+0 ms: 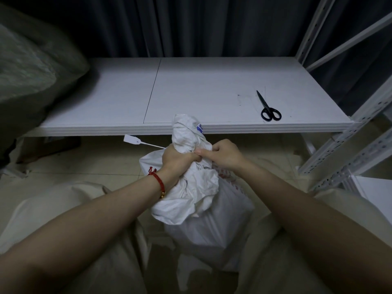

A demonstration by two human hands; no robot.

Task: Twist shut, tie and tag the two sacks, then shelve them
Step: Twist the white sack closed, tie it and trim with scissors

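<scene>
**Q:** Where is the sack?

**A:** The white woven sack [203, 219] stands on the tiled floor between your knees, just in front of the white shelf [212, 85]. Its neck is bunched and twisted, and it rises as far as the shelf's front edge.

**Q:** And my hands?

**A:** Your left hand [177, 161], with a red cord bracelet [158, 180] at the wrist, is clenched round the neck from the left. Your right hand [222, 154] grips the same neck from the right, fingers curled, its thumb touching your left hand. A white paper tag [132, 140] on a thin strip sticks out leftward from behind your left hand.

**Q:** Anything else?

**A:** Black scissors [269, 109] lie closed on the right of the shelf. A grey-green sack [31, 64], blurred, sits on its left end.
</scene>
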